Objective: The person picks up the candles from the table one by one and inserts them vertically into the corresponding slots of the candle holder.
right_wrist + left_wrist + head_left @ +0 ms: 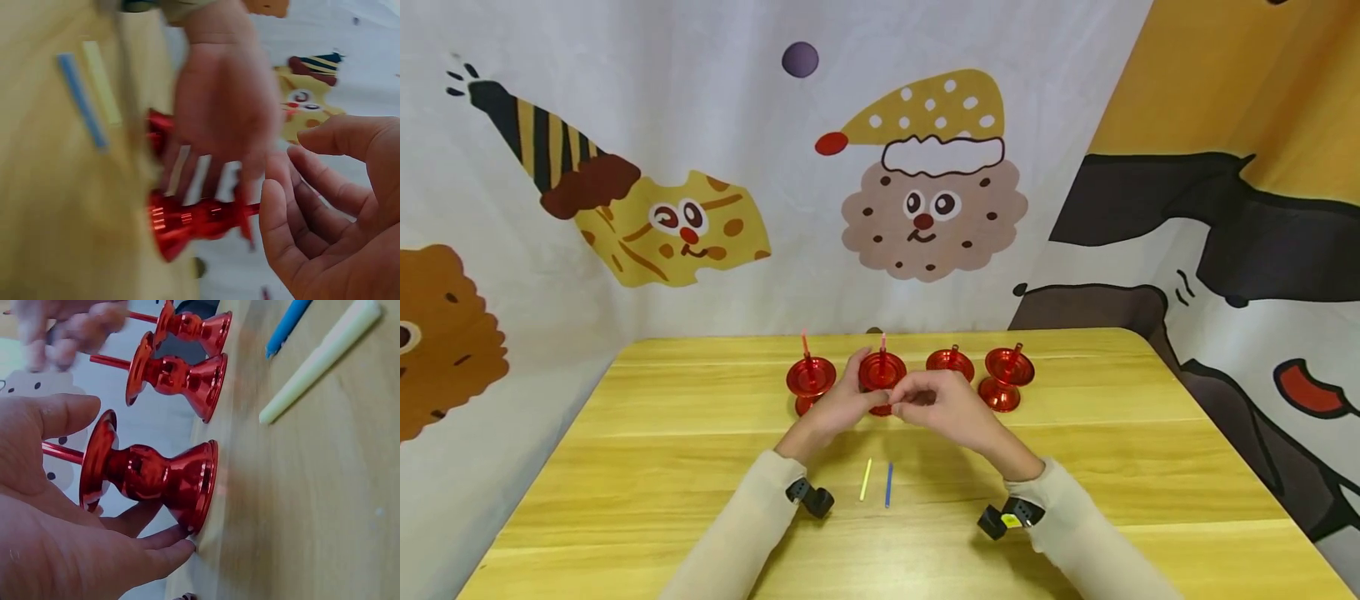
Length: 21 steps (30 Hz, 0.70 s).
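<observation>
My left hand [842,407] is beside a shiny red candle holder [883,369] that bears a pink candle [883,341]. In the left wrist view its thumb lies near the dish of that candle holder [134,472], and its straight fingers reach the far side by the base. My right hand [947,408] hovers just right of this holder, thumb and forefinger close together. The right wrist view shows its loosely curled fingers [312,212] with nothing between them. Left of it stands another red candle holder [811,379] with an orange-red candle [806,343].
Two more red holders stand to the right: one behind the right hand [950,361], the other at the row's end [1006,375]. A yellow candle [866,480] and a blue candle [889,485] lie on the wooden table [700,467]. A cartoon-printed curtain [722,125] hangs behind.
</observation>
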{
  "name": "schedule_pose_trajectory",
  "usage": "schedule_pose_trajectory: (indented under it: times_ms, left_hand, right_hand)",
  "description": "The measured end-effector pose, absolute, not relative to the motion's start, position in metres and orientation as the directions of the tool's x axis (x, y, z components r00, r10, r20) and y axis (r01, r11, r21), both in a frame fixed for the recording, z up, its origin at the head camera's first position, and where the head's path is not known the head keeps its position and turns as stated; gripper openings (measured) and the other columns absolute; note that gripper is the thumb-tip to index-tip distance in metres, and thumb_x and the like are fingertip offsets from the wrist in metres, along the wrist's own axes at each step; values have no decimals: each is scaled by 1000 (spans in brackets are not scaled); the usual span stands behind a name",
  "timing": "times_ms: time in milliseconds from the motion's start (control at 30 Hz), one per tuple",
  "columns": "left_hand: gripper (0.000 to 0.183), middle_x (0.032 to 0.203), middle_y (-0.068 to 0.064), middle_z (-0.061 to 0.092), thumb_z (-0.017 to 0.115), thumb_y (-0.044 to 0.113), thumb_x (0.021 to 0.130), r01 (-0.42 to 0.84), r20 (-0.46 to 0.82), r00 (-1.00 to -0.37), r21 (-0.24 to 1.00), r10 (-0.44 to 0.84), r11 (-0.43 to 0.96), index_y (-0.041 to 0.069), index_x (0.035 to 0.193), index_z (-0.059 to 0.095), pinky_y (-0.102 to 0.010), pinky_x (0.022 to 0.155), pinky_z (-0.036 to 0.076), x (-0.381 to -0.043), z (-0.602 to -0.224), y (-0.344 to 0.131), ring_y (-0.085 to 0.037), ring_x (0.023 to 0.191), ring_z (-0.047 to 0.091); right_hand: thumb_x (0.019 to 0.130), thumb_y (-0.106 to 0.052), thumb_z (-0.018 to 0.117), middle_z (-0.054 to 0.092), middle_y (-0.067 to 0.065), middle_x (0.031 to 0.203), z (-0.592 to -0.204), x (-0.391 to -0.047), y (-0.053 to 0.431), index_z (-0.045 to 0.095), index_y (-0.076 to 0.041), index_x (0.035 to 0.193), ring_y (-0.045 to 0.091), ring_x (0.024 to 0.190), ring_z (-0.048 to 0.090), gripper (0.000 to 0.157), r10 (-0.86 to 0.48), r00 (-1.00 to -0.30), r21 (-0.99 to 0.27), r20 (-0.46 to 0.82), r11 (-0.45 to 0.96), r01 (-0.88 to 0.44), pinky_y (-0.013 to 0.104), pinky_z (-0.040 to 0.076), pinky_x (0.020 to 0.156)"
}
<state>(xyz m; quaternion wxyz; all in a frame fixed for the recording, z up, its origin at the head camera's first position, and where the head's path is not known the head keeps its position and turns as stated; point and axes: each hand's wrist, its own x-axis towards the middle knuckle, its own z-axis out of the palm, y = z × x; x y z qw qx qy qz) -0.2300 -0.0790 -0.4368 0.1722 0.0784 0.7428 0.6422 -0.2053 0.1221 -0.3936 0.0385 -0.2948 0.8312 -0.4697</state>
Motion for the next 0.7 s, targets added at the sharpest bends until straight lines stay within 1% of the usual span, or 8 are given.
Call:
schedule_pose_trajectory:
  times_ms: [100, 200, 300, 367, 467, 533, 600, 700]
  left_hand:
    - [92, 148, -18, 40, 67, 22, 92, -89, -146, -935, 979, 322, 186, 20, 158, 2, -50, 110, 32, -226, -434, -79, -30, 135, 41]
    - [92, 146, -18, 44, 67, 22, 93, -80, -148, -937, 973, 315, 217, 23, 158, 2, -51, 109, 32, -221, -432, -81, -30, 134, 43]
    - [92, 147, -17, 44, 67, 23, 93, -62, -143, -938, 965, 316, 254, 26, 158, 3, -51, 109, 33, -216, -429, -83, -29, 135, 42]
    - [92, 148, -18, 42, 68, 26, 92, -33, -128, -939, 958, 321, 285, 27, 158, 3, -52, 109, 33, -212, -427, -85, -31, 137, 39]
    - [93, 151, -18, 38, 69, 29, 91, 11, -107, -940, 940, 324, 341, 27, 158, 4, -55, 108, 34, -204, -422, -89, -32, 140, 34]
    - [93, 152, -18, 37, 69, 31, 91, 33, -102, -939, 924, 328, 381, 27, 158, 5, -57, 106, 35, -197, -419, -91, -34, 141, 32]
    - [92, 152, -18, 37, 69, 31, 91, 50, -100, -936, 911, 337, 410, 26, 158, 7, -59, 104, 36, -191, -416, -94, -36, 141, 32]
    - [87, 149, -18, 40, 69, 32, 91, 72, -98, -930, 897, 355, 436, 22, 157, 12, -58, 103, 39, -182, -413, -98, -39, 138, 36]
  right_hand:
    - [86, -9, 72, 68, -9, 81, -406, -200, 126, 73, -15, 89, 11, 75, 63, 7, -556, -815, -778, 161, 436, -452, 29, 54, 70]
    - [84, -10, 71, 67, -11, 77, -417, -194, 127, 73, -16, 87, 8, 70, 61, 7, -589, -801, -744, 105, 488, -456, 26, 52, 65]
    - [84, -17, 74, 66, -13, 71, -427, -187, 126, 73, -20, 81, 5, 63, 58, 4, -623, -782, -707, 35, 537, -459, 24, 49, 59]
    - [83, -28, 77, 64, -15, 67, -432, -183, 123, 71, -24, 75, 3, 59, 55, 10, -636, -772, -677, -5, 570, -465, 23, 46, 55]
    - [76, -45, 82, 60, -18, 60, -439, -177, 118, 66, -27, 66, 2, 54, 52, 26, -636, -771, -622, -27, 615, -485, 22, 43, 51]
    - [72, -53, 82, 57, -19, 55, -441, -175, 114, 63, -27, 61, 2, 51, 51, 34, -629, -777, -584, -29, 641, -498, 22, 41, 49]
    - [69, -55, 83, 55, -20, 53, -443, -174, 112, 61, -27, 58, 2, 50, 50, 38, -621, -783, -555, -28, 661, -505, 22, 41, 48]
    - [68, -52, 85, 53, -19, 52, -443, -173, 110, 59, -26, 57, 2, 49, 49, 38, -615, -787, -522, -35, 683, -511, 23, 40, 48]
